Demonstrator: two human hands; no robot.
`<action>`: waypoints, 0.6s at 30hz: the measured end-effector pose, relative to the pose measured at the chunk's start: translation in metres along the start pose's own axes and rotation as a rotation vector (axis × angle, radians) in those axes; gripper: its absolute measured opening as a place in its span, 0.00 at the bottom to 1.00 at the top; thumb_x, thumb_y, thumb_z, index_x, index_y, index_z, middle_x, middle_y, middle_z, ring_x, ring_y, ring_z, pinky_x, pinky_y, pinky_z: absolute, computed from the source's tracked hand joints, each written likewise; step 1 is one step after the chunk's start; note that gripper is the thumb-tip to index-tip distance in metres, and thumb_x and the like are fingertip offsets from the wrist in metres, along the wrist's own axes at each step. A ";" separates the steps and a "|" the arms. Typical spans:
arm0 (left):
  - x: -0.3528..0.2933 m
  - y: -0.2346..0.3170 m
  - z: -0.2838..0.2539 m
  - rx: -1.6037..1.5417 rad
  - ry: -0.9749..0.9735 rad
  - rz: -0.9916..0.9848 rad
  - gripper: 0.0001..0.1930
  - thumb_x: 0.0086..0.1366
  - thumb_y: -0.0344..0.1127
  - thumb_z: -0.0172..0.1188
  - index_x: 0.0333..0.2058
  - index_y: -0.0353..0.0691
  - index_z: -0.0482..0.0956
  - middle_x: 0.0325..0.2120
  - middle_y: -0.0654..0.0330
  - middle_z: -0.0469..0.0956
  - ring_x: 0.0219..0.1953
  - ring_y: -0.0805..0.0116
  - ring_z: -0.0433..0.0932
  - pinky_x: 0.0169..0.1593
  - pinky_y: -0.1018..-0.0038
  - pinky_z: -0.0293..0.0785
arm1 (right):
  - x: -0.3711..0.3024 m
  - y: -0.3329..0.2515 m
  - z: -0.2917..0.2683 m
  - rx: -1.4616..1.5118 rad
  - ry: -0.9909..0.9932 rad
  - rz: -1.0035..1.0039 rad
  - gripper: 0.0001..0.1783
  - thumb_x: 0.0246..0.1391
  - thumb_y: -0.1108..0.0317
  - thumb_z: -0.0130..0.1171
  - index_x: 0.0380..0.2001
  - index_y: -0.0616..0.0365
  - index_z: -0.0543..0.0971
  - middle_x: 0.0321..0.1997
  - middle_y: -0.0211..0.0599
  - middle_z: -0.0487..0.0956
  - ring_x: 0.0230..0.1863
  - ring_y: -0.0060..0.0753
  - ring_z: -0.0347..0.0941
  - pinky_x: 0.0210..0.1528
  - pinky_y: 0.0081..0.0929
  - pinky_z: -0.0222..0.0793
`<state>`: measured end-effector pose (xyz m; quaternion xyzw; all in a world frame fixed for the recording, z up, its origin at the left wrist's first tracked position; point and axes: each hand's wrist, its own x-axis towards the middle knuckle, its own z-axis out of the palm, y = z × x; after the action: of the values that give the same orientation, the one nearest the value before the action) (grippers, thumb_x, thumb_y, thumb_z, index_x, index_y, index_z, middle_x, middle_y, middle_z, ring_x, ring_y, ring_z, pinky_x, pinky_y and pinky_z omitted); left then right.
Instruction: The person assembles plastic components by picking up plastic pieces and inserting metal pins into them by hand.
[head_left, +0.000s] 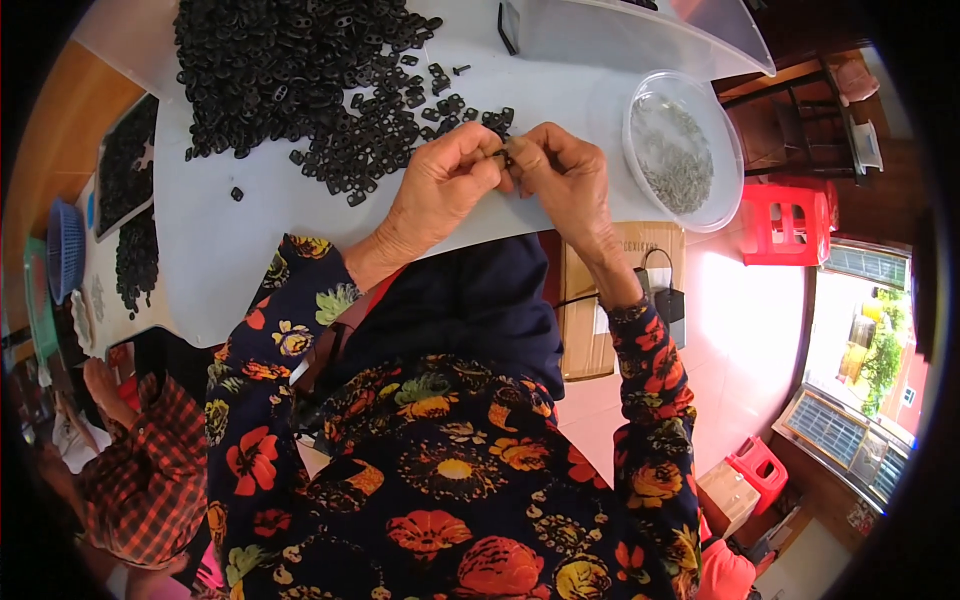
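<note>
At the front edge of the white tabletop, my left hand and my right hand meet fingertip to fingertip. Both are closed in a pinch around a small black piece, mostly covered by the fingers. Whether a pin is also between them cannot be made out. Just beyond my hands lies a scatter of small black pieces with holes. Behind it rises a large heap of black oval pieces. To the right stands a round clear tub with many small silvery pins in it.
A translucent plastic bin stands at the back right. One black piece lies apart on the left. A cardboard box is on the floor, with red stools farther right. A person in a checked shirt sits at my left.
</note>
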<state>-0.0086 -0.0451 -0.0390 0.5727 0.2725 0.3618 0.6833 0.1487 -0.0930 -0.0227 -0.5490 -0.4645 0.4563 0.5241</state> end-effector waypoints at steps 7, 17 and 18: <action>0.000 0.002 -0.002 -0.022 -0.005 -0.035 0.02 0.59 0.22 0.50 0.32 0.33 0.70 0.25 0.65 0.74 0.30 0.80 0.75 0.37 0.82 0.71 | 0.000 -0.003 0.002 0.129 -0.019 -0.038 0.05 0.58 0.73 0.56 0.32 0.65 0.77 0.23 0.27 0.75 0.24 0.13 0.67 0.26 0.14 0.65; 0.000 0.000 -0.003 -0.043 -0.027 0.010 0.03 0.60 0.22 0.50 0.33 0.32 0.71 0.26 0.64 0.75 0.30 0.79 0.75 0.38 0.81 0.72 | -0.007 0.004 0.018 0.076 0.147 -0.048 0.05 0.56 0.73 0.58 0.29 0.65 0.77 0.21 0.27 0.75 0.23 0.13 0.67 0.25 0.14 0.64; 0.001 0.000 -0.003 -0.064 -0.025 0.028 0.04 0.60 0.22 0.49 0.33 0.32 0.72 0.26 0.64 0.75 0.30 0.78 0.76 0.38 0.81 0.72 | -0.006 0.002 0.019 0.053 0.153 -0.031 0.06 0.56 0.73 0.58 0.28 0.65 0.77 0.21 0.27 0.75 0.22 0.13 0.67 0.25 0.14 0.64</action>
<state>-0.0110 -0.0425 -0.0395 0.5586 0.2443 0.3728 0.6995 0.1291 -0.0957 -0.0255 -0.5610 -0.4191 0.4170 0.5795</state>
